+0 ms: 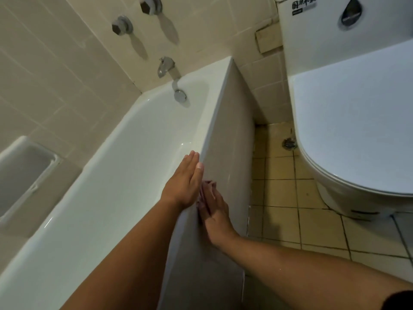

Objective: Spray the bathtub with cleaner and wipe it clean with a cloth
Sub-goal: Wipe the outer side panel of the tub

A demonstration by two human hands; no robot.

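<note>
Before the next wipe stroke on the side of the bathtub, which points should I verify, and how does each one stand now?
1. Cloth pressed flat on the outer panel by the right hand: ok.
2. Left hand rests flat on the tub rim for support: ok.
3. Panel ahead, toward the wall, free of obstacles: ok.
4. Panel already sprayed: cannot tell.
5. Cloth clean enough: cannot tell, mostly hidden.
</note>
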